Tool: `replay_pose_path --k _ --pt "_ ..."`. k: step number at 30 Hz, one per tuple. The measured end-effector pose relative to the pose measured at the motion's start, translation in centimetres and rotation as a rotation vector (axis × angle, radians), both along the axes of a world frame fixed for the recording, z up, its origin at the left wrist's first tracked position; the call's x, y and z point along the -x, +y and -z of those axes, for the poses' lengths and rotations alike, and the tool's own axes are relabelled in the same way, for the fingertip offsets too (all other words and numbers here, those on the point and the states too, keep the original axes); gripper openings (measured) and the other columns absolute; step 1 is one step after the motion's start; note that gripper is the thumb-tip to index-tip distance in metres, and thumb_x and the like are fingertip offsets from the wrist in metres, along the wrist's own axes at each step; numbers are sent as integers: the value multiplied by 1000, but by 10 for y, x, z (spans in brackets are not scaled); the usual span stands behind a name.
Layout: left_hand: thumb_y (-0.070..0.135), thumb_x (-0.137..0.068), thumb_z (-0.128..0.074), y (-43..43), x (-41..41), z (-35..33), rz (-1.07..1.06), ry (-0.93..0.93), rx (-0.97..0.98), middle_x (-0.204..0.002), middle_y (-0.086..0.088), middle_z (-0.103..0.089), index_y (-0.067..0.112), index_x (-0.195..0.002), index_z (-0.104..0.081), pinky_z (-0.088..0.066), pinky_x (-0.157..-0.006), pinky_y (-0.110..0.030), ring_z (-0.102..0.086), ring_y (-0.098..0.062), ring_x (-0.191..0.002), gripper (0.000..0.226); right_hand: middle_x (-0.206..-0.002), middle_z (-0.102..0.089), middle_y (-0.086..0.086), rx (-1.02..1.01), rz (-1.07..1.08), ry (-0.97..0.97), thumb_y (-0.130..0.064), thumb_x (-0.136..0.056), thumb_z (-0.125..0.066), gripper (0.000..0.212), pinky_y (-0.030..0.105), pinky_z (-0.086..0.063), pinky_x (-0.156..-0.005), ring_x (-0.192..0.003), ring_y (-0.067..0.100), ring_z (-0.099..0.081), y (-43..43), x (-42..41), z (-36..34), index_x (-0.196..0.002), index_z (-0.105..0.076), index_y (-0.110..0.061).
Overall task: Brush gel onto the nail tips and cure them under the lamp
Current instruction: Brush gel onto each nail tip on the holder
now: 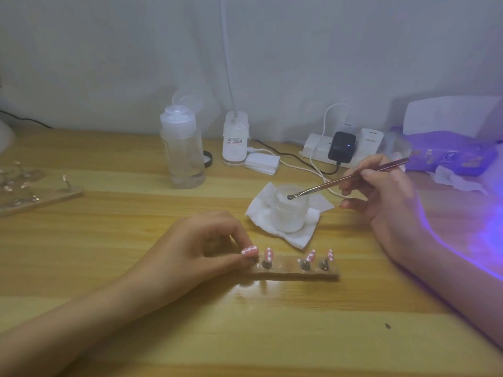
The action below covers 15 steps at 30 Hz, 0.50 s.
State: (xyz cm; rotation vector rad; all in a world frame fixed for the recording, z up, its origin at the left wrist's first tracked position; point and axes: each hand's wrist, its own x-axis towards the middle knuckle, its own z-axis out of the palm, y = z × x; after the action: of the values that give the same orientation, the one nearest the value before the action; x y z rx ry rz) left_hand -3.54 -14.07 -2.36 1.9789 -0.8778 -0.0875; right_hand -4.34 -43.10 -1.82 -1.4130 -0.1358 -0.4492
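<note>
Over the desk [130,308], right fingers [363,170] pinch the brush [334,183], tip down-left at the jar [290,213]; left fingers [238,235] pinch a nail tip [249,251].

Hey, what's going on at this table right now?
A person is doing gel nail work. The right hand holds a slim rose-gold metal brush, its tip at the mouth of a small clear glass jar on a white tissue. The left hand steadies the end of a wooden strip carrying pink dotted nail tips. Purple light glows at the right.
</note>
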Motion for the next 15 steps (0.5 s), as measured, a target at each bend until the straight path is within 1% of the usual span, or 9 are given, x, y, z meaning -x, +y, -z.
replay_pose_path --k 2,4,5,7,9,10,11,13,15 --pt "40 -88 -73 1 3 0 5 -179 -43 -87 11 -67 29 -76 -71 -50 -77 -33 -65 -16 -86 17 -77 -65 0 -21 8 10 -2 -98 -40 23 26 -53 -54 -71 12 -62 0 1 1 -85 -53 -16" --pt "43 -85 -68 1 5 -2 -17 -358 -114 -88 16 -66 34 -75 -65 -45 -79 -37 -63 -8 -86 14 -74 -65 0 -32 25 28 -1 -101 -38 26 26 -53 -55 -70 11 -63 0 1 1 -85 -53 -16" --pt "43 -85 -67 0 6 -2 -26 -396 -132 -88 17 -67 38 -74 -60 -44 -80 -39 -63 -6 -86 13 -73 -65 0 -27 33 31 -1 -101 -38 26 26 -53 -55 -70 11 -63 0 1 1 -85 -52 -16" --pt "38 -87 -70 -1 7 -2 -8 -341 -105 -87 14 -70 40 -76 -58 -47 -78 -42 -65 -8 -85 17 -72 -65 0 12 43 17 -4 -102 -41 25 25 -53 -55 -70 12 -63 0 2 -1 -85 -53 -17" --pt "35 -88 -71 -1 5 -1 12 -227 -50 -85 12 -72 32 -76 -63 -53 -76 -40 -67 -13 -84 14 -74 -66 1 100 30 -17 -9 -100 -47 19 26 -53 -55 -72 14 -63 1 2 -5 -85 -54 -18" --pt "35 -88 -72 -1 5 -2 15 -206 -39 -85 12 -72 30 -77 -65 -53 -76 -39 -68 -13 -84 14 -75 -66 2 161 19 -35 -13 -97 -49 13 26 -54 -55 -74 15 -63 1 2 -7 -86 -54 -17" --pt "35 -89 -72 -1 5 -2 21 -219 -38 -85 12 -72 29 -77 -66 -53 -76 -36 -67 -12 -84 15 -77 -66 2 224 8 -52 -15 -95 -50 8 27 -54 -56 -75 15 -63 2 3 -10 -88 -53 -16" --pt "38 -89 -69 -2 5 -2 34 -305 -67 -85 14 -71 31 -78 -65 -50 -75 -34 -66 -7 -83 14 -79 -65 2 351 -17 -83 -14 -93 -49 5 27 -55 -58 -76 14 -64 4 3 -16 -91 -53 -11" --pt "42 -87 -62 -2 8 -2 -9 -389 -129 -87 18 -69 35 -78 -60 -45 -78 -38 -63 -1 -85 11 -80 -64 1 475 -36 -88 -13 -91 -49 7 29 -56 -60 -78 15 -64 7 3 -20 -93 -53 -8"
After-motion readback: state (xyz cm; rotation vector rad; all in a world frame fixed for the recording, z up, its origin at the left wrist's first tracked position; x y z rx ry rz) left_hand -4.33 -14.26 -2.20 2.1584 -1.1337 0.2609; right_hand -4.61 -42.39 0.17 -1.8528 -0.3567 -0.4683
